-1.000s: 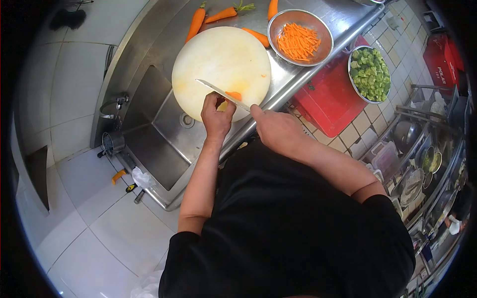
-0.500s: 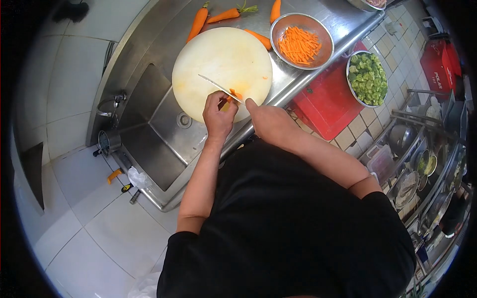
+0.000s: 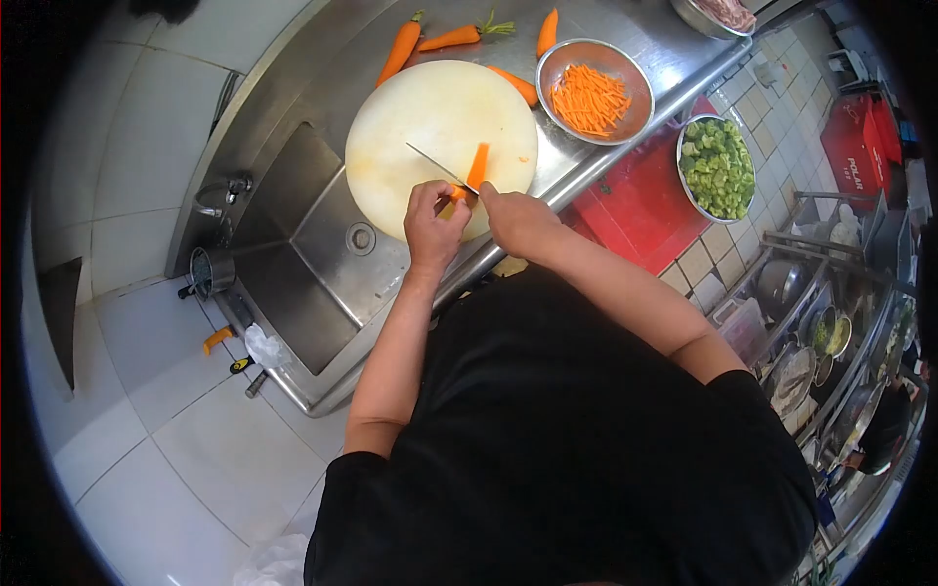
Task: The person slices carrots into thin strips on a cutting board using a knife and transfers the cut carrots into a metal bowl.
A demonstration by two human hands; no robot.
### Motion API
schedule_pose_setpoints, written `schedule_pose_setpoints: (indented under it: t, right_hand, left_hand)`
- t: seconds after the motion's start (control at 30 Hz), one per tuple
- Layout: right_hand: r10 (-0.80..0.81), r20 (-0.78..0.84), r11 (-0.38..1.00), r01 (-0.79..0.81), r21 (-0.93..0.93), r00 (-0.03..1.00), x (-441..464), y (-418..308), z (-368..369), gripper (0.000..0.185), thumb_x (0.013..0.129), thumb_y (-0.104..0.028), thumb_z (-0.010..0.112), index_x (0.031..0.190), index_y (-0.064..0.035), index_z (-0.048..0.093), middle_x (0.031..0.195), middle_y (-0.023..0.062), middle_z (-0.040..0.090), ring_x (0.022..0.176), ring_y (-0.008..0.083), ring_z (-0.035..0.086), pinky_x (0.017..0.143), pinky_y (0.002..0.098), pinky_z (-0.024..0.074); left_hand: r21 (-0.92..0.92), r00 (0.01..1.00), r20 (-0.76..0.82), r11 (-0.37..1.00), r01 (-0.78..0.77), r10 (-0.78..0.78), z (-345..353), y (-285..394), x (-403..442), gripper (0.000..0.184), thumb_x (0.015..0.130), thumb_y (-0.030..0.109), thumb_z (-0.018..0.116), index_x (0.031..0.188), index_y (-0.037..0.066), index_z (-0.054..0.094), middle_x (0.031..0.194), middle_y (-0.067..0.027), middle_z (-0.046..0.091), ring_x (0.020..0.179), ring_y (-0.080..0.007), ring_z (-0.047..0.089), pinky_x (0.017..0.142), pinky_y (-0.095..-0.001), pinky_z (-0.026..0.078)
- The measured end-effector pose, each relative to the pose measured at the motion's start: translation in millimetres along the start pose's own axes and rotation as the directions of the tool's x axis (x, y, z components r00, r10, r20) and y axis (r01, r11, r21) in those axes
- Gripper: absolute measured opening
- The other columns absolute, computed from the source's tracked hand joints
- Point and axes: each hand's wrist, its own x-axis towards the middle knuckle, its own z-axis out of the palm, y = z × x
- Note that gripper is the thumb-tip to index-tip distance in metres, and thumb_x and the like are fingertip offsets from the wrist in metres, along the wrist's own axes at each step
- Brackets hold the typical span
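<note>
My left hand (image 3: 436,227) is closed on a piece of carrot (image 3: 457,194) at the near edge of the round white cutting board (image 3: 420,107). My right hand (image 3: 518,220) grips the handle of a knife, its fingers wrapped round it. The knife blade (image 3: 433,162) points up and left over the board, right beside my left fingertips. Just beyond the blade lies a flat orange carrot slice (image 3: 478,166). A small carrot scrap sits near the board's right side.
Whole carrots (image 3: 401,51) lie behind the board. A metal bowl (image 3: 640,90) of carrot strips stands to its right, a bowl of chopped green vegetable (image 3: 716,168) beyond the counter edge. The sink (image 3: 293,264) is at left. Shelves with pans stand far right, a person partly visible there.
A carrot slice now lies farther out on the board, past the knife. The blade has shifted a little, and my right hand has moved slightly left. The whole view has shifted slightly.
</note>
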Motion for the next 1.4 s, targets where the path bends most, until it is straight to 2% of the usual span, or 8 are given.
schedule_pose_setpoints:
  t: [0.43, 0.63, 0.77, 0.87, 0.93, 1.17, 1.27, 1.4]
  right_hand:
    - [0.022, -0.014, 0.979, -0.019, 0.203, 1.000, -23, 41, -6, 0.027, 0.097, -0.017, 0.047, 0.118, 0.0005, 0.048, 0.101, 0.0332, 0.066, 0.100, 0.0498, 0.063, 0.090, 0.0577, 0.0476]
    - [0.125, -0.218, 0.928, -0.037, 0.370, 0.968, -52, 90, 14, 0.029, 0.098, -0.020, 0.048, 0.117, 0.0019, 0.047, 0.100, 0.0370, 0.063, 0.105, 0.0566, 0.057, 0.090, 0.0606, 0.0442]
    - [0.195, -0.183, 0.869, -0.083, 0.488, 0.964, -61, 95, 7, 0.026, 0.099, -0.019, 0.048, 0.116, 0.0012, 0.050, 0.085, 0.0286, 0.065, 0.074, 0.0436, 0.067, 0.070, 0.0522, 0.0526]
    - [0.296, 0.015, 0.732, -0.237, 0.638, 0.955, -66, 93, 1, 0.025, 0.100, -0.017, 0.048, 0.118, -0.0003, 0.052, 0.075, 0.0147, 0.060, 0.056, 0.0242, 0.061, 0.054, 0.0392, 0.0505]
    - [0.301, 0.037, 0.707, -0.249, 0.662, 0.953, -68, 94, 2, 0.024, 0.100, -0.015, 0.048, 0.120, -0.0018, 0.053, 0.070, 0.0050, 0.055, 0.050, 0.0119, 0.054, 0.046, 0.0304, 0.0471]
    - [0.219, -0.085, 0.825, -0.138, 0.547, 0.972, -71, 112, 11, 0.026, 0.099, -0.017, 0.050, 0.119, -0.0010, 0.053, 0.082, 0.0187, 0.063, 0.073, 0.0327, 0.062, 0.066, 0.0441, 0.0497]
    - [0.170, -0.136, 0.881, -0.089, 0.465, 0.976, -76, 105, 1, 0.028, 0.098, -0.020, 0.052, 0.118, -0.0003, 0.053, 0.096, 0.0300, 0.067, 0.097, 0.0515, 0.063, 0.083, 0.0560, 0.0489]
    - [0.082, -0.133, 0.940, -0.032, 0.341, 0.988, -80, 95, -6, 0.028, 0.098, -0.020, 0.052, 0.118, -0.0003, 0.052, 0.097, 0.0313, 0.067, 0.099, 0.0527, 0.062, 0.084, 0.0585, 0.0478]
  left_hand:
    - [-0.449, 0.978, -0.039, 0.878, 0.166, -0.205, -24, -40, 6, 0.034, 0.090, 0.003, 0.073, 0.108, 0.004, 0.045, 0.103, -0.0132, 0.068, 0.090, -0.0147, 0.067, 0.082, -0.0289, 0.058]
    - [0.101, 0.874, -0.125, 0.871, 0.481, -0.469, -76, -25, 74, 0.031, 0.086, 0.018, 0.080, 0.098, 0.003, 0.056, 0.094, -0.0115, 0.067, 0.082, -0.0181, 0.067, 0.075, -0.0301, 0.055]
    - [0.668, 0.960, -0.076, 0.701, 0.249, -0.269, -68, -55, 100, 0.031, 0.085, 0.023, 0.076, 0.103, 0.003, 0.061, 0.101, -0.0167, 0.067, 0.095, -0.0318, 0.067, 0.085, -0.0417, 0.053]
    - [0.642, 0.988, -0.083, 0.765, -0.048, 0.132, -24, -36, 93, 0.032, 0.084, 0.022, 0.075, 0.107, 0.003, 0.064, 0.103, -0.0149, 0.068, 0.099, -0.0367, 0.066, 0.087, -0.0438, 0.052]
    - [0.501, 0.986, 0.162, 0.864, -0.051, -0.036, 8, 4, 80, 0.032, 0.085, 0.028, 0.074, 0.104, 0.004, 0.063, 0.105, -0.0145, 0.067, 0.099, -0.0348, 0.065, 0.087, -0.0440, 0.052]
    - [0.536, 0.932, 0.244, 0.838, 0.102, -0.269, 33, -8, 71, 0.038, 0.084, 0.021, 0.076, 0.112, 0.004, 0.057, 0.101, -0.0163, 0.068, 0.084, -0.0305, 0.070, 0.076, -0.0405, 0.057]
    - [-0.252, 0.824, 0.144, 0.785, 0.565, -0.547, 28, -12, 45, 0.026, 0.093, 0.008, 0.067, 0.114, 0.000, 0.054, 0.090, -0.0128, 0.067, 0.081, -0.0169, 0.069, 0.063, -0.0313, 0.061]
    - [0.016, 0.754, 0.325, 0.800, 0.599, -0.571, 19, -3, 11, 0.032, 0.092, 0.008, 0.068, 0.121, 0.000, 0.055, 0.102, -0.0159, 0.064, 0.081, -0.0196, 0.069, 0.069, -0.0329, 0.059]
